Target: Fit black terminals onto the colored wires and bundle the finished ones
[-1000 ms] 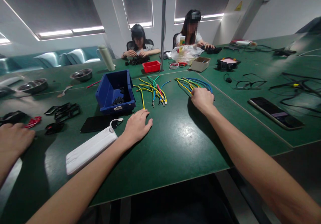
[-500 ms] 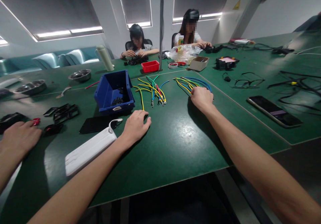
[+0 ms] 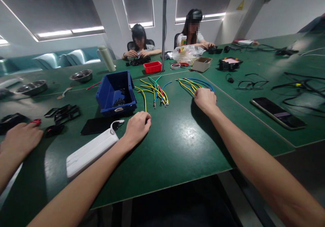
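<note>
My right hand reaches far over the green table and lies curled on the near ends of a bundle of blue, yellow and green wires. My left hand rests palm down on the table with its fingers bent. Its fingertips lie just below the end of a yellow wire from a second loose pile of coloured wires. A blue bin with black parts stands just beyond my left hand.
A black phone and a white pouch lie left of my left hand. Another person's hand rests at the far left by black parts. A phone and glasses lie right. Two people sit opposite.
My left hand's fingers have drawn in from stretched out to bent. The neighbour's hand has slid a little to the right. My right hand has stayed on the bundle.
</note>
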Motion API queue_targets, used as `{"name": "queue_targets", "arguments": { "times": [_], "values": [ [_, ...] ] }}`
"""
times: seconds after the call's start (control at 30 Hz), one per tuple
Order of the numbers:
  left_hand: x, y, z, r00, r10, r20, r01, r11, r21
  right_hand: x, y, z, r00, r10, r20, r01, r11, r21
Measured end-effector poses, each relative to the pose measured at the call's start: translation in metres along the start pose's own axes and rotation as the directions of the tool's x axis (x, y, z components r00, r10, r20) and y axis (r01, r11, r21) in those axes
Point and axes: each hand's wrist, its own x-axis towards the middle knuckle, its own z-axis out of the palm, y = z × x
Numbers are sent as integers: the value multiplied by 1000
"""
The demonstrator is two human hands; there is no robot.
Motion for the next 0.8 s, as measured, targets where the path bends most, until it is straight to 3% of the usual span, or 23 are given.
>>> {"name": "queue_targets", "arguments": {
  "times": [0.27, 0.5, 0.8],
  "values": [
    [-1, 1, 0, 1000, -6, -8, 6, 1000, -1, -2, -1, -4, 1000, 12, 6, -12, 1000, -5],
    [-1, 4, 0, 997, -50, -59, 56, 993, 103, -2, 0, -2, 1000, 16, -13, -16, 1000, 1],
    [0, 4, 2, 997, -72, -10, 73, 980, 185, -1, -1, -1, 1000, 10, 8, -10, 1000, -24]
  ]
}}
